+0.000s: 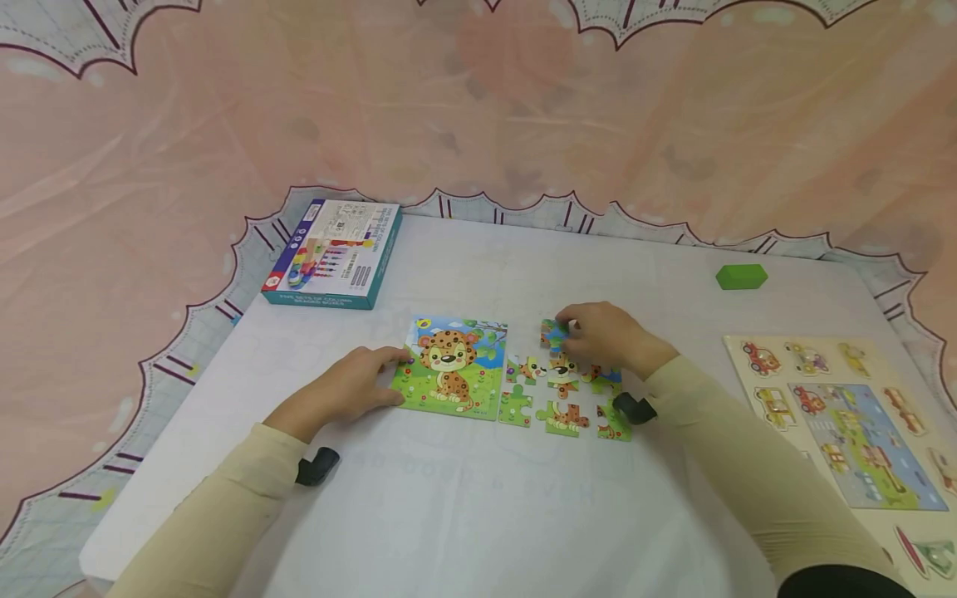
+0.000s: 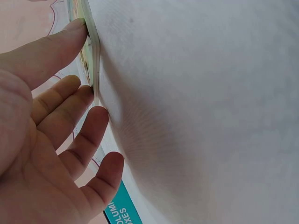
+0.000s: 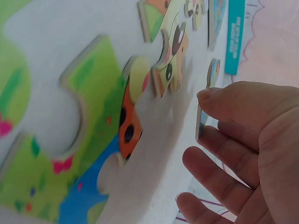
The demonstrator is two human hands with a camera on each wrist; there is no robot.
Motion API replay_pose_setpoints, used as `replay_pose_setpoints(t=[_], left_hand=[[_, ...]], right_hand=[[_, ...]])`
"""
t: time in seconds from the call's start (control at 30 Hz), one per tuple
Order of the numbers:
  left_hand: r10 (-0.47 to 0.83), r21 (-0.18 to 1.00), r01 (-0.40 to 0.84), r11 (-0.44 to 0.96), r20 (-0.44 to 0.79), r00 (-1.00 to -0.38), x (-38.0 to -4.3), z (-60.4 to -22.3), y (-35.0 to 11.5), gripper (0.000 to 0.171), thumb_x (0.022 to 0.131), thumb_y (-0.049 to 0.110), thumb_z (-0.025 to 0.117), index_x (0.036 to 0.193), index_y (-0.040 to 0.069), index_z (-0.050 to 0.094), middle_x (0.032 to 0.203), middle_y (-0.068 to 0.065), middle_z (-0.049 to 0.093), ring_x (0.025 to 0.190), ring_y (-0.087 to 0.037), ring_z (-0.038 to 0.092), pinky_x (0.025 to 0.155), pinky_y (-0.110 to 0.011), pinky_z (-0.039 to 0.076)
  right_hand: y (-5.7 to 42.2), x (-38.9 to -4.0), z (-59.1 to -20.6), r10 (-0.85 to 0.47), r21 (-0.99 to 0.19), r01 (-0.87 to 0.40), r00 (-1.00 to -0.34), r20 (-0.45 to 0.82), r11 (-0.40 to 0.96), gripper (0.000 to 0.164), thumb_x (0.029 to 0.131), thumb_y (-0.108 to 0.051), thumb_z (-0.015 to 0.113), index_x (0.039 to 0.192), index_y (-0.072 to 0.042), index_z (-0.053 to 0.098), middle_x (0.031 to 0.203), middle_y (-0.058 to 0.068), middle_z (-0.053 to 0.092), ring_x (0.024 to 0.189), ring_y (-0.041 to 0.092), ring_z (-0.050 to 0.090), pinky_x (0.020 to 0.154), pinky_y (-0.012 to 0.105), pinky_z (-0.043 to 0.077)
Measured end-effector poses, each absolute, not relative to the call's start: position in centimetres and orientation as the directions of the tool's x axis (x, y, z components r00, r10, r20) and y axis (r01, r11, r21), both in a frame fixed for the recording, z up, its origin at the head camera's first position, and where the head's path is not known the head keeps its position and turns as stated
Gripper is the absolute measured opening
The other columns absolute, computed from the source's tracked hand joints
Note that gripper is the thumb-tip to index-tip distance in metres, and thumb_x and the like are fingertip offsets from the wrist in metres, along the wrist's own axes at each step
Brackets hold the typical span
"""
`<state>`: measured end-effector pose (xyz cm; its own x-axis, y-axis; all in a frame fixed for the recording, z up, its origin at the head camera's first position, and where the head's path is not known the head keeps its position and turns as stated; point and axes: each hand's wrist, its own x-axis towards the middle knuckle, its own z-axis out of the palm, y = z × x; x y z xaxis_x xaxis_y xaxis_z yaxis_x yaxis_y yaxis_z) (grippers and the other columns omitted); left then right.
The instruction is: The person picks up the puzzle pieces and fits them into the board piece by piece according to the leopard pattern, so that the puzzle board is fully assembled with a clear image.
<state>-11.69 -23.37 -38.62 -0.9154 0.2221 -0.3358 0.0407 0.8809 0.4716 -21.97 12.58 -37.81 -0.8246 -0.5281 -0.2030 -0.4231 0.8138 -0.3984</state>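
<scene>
A square leopard picture board (image 1: 452, 365) lies flat on the white table. My left hand (image 1: 351, 386) rests at its left side, thumb and fingertips spread and touching the edge; the board's edge (image 2: 96, 58) shows in the left wrist view. To the right of the board, my right hand (image 1: 609, 336) pinches a blue and green jigsaw piece (image 1: 551, 334) between thumb and finger. In the right wrist view that piece (image 3: 214, 70) stands tilted, seen nearly edge-on. Several loose leopard jigsaw pieces (image 1: 566, 419) lie below it, spaced apart, partly under the right hand.
A flat box with a teal side (image 1: 336, 257) lies at the back left. A green block (image 1: 742, 276) sits at the back right. On the right is a cream picture board (image 1: 763, 399) with vehicle shapes. A patterned curtain (image 1: 478, 108) hangs behind the table.
</scene>
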Motion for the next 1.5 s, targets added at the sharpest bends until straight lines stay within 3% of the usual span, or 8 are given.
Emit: replay_pose_setpoints(t=[0.5,0.77,1.0,1.3,1.5], left_hand=[[0.218,0.463,0.040,0.886,-0.338,-0.915,-11.4,-38.6,-23.3,0.062,0.090,0.021,0.076,0.145,0.008,0.051,0.134,-0.017,0.055,0.122,-0.035,0.050,0.103,-0.053,0.042],[0.214,0.461,0.033,0.887,-0.345,-0.914,-11.3,-38.5,-23.2,0.062,0.090,0.021,0.076,0.145,0.008,0.052,0.133,-0.017,0.055,0.121,-0.035,0.050,0.103,-0.053,0.042],[0.218,0.466,0.038,0.884,-0.340,-0.915,-11.4,-38.4,-23.2,0.062,0.090,0.021,0.077,0.144,0.008,0.052,0.133,-0.016,0.056,0.121,-0.034,0.050,0.103,-0.053,0.042],[0.218,0.464,0.037,0.885,-0.342,-0.914,-11.4,-38.3,-23.2,0.062,0.090,0.022,0.077,0.145,0.009,0.052,0.133,-0.017,0.055,0.121,-0.035,0.050,0.103,-0.053,0.042],[0.222,0.463,0.044,0.885,-0.338,-0.915,-11.4,-38.2,-23.2,0.062,0.090,0.022,0.077,0.145,0.008,0.051,0.132,-0.017,0.055,0.121,-0.035,0.050,0.103,-0.053,0.041]], right_hand=[[10.2,-21.7,-37.7,-0.579,-0.408,-0.469,-0.790,-0.203,0.783,0.045,0.094,-0.023,0.064,0.135,-0.005,0.061,0.130,0.014,0.064,0.119,0.031,0.059,0.103,0.050,0.044],[8.9,-21.6,-37.5,-0.610,-0.401,-0.509,-0.772,-0.178,0.762,0.044,0.093,-0.024,0.063,0.132,-0.005,0.063,0.126,0.011,0.066,0.106,0.025,0.060,0.100,0.046,0.046],[8.0,-21.5,-37.6,-0.627,-0.386,-0.532,-0.759,-0.176,0.753,0.043,0.095,-0.025,0.065,0.133,-0.005,0.062,0.129,0.011,0.065,0.111,0.027,0.059,0.103,0.047,0.043],[6.9,-21.4,-37.7,-0.643,-0.377,-0.554,-0.747,-0.168,0.743,0.041,0.095,-0.025,0.065,0.131,-0.006,0.064,0.124,0.009,0.066,0.100,0.024,0.058,0.098,0.044,0.046],[6.3,-21.4,-37.4,-0.654,-0.371,-0.565,-0.735,-0.178,0.737,0.040,0.096,-0.025,0.064,0.131,-0.006,0.064,0.125,0.009,0.066,0.104,0.024,0.060,0.098,0.044,0.046]])
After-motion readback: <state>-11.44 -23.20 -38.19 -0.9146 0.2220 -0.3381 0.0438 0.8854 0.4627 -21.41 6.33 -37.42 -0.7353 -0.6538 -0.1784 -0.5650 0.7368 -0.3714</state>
